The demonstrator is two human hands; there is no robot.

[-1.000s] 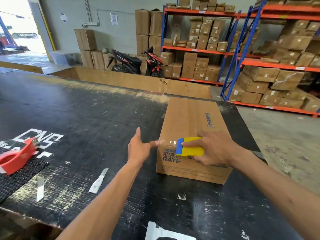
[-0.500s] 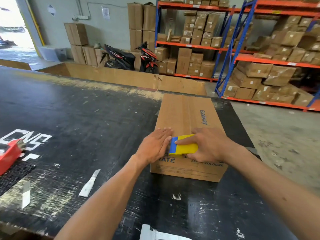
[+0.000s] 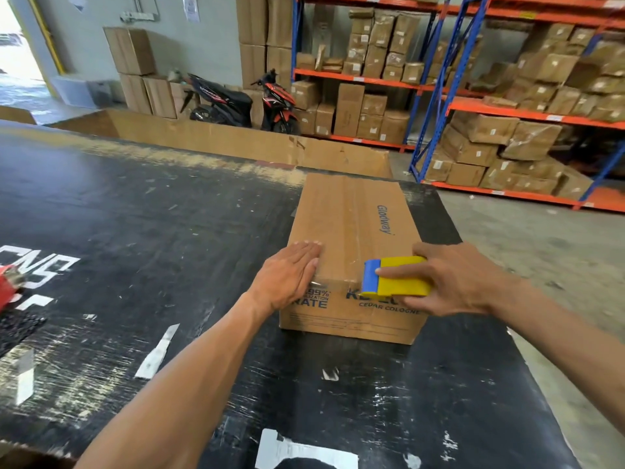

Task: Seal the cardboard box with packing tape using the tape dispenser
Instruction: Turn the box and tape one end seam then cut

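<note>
Nearest us, a torn white label (image 3: 304,451) and strips of old tape (image 3: 157,352) stick to the scuffed black desk (image 3: 142,231). Our left hand (image 3: 287,277) lies flat with fingers together, palm down on the near left corner of the cardboard box (image 3: 351,225), pressing a clear strip of packing tape (image 3: 333,284) over the near top edge. Our right hand (image 3: 453,282) is closed around the yellow and blue tape dispenser (image 3: 394,277), thumb on top, holding its blue end against the box's near top edge right of the centre seam. The box sits lengthwise away from us near the desk's right side, flaps closed, with "Glodway" printed on top. At the left edge, a red tape dispenser (image 3: 6,287) rests on a dark mat (image 3: 17,328). Beyond the desk stands a low cardboard wall (image 3: 236,142), then two parked motorbikes (image 3: 236,101) and blue and orange shelving (image 3: 439,86) stacked with cartons.
</note>
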